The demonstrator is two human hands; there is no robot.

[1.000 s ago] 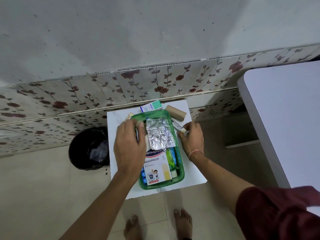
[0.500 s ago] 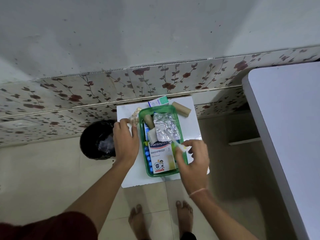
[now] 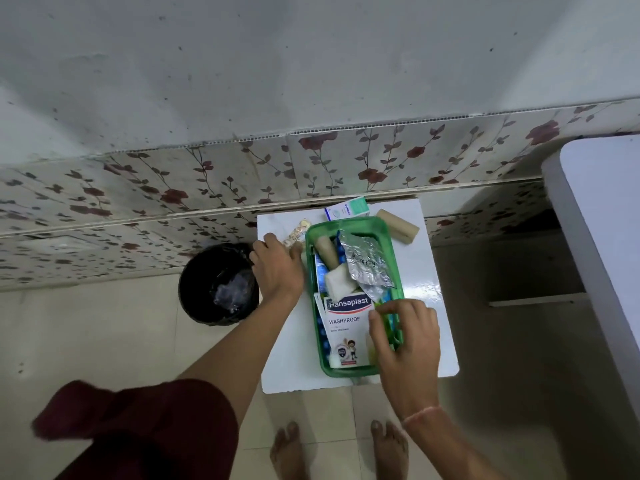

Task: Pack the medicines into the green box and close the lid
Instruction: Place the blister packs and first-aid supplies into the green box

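The open green box point(image 3: 347, 224) sits on a small white table point(image 3: 431, 271). Inside it lie a Hansaplast carton point(image 3: 344, 323), a silver foil blister sheet point(image 3: 367, 265), a beige bandage roll point(image 3: 327, 251) and white gauze point(image 3: 337, 284). My right hand point(image 3: 405, 336) is down over the box's front right corner, fingers curled inside; the thin white tube is hidden. My left hand point(image 3: 277, 268) rests left of the box, fingertips closed on the near end of a pill strip point(image 3: 297, 233). A teal-and-white carton point(image 3: 348, 209) and a second bandage roll point(image 3: 398, 226) lie behind the box.
A black bin point(image 3: 218, 285) stands on the floor against the small table's left side. A larger white table point(image 3: 602, 209) fills the right edge. A floral-tiled wall runs just behind. My bare feet point(image 3: 287, 448) are at the table's front.
My right hand picked up the thin white tube from beside the box and has come down into the box's front right. My left hand left the box and moved onto the pill strip.
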